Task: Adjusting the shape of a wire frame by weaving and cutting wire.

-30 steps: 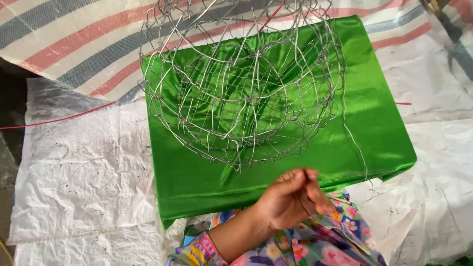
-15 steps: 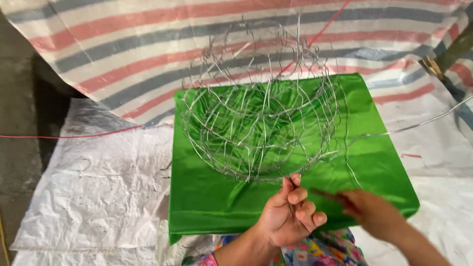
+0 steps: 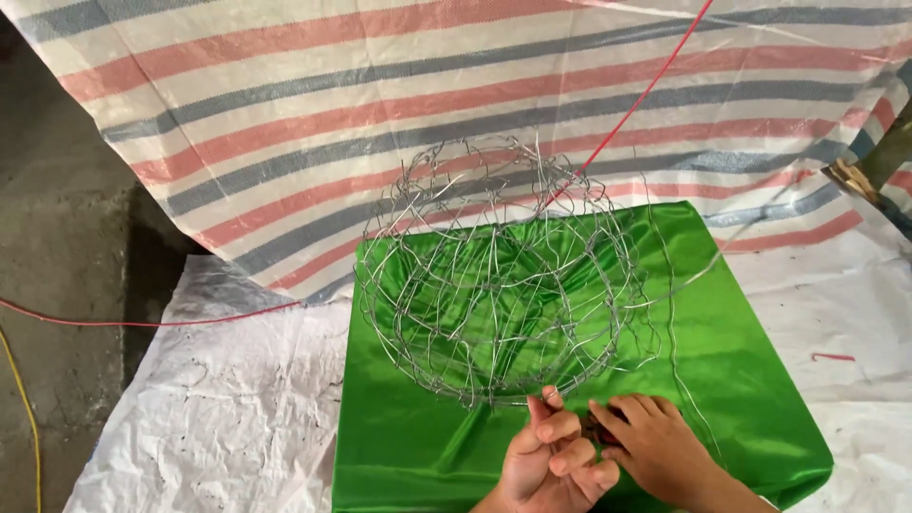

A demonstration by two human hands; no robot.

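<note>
- Nearest the camera, the left hand (image 3: 551, 456) sits at the lower edge of the view, fingers curled, thumb and forefinger pinched on the bottom rim of the wire basket (image 3: 499, 285).
- Beside it and touching it, the right hand (image 3: 651, 446) lies knuckles up, fingers bent inward toward the same spot on the rim; what it grips is hidden under the fingers, so its hold cannot be told.
- Under both hands, a glossy green cloth (image 3: 760, 380) is spread flat, creased near the front edge.
- On that cloth rests the wire basket, a round open mesh of thin silver wire, its mouth tilted toward the camera.
- A loose silver wire (image 3: 676, 361) trails down the right side of the basket.
- Left of the cloth lies a wrinkled white sheet (image 3: 218, 408), on a grey floor (image 3: 66, 237).
- Behind, a striped tarp (image 3: 380, 104) rises, crossed by a red cord (image 3: 646, 95).
</note>
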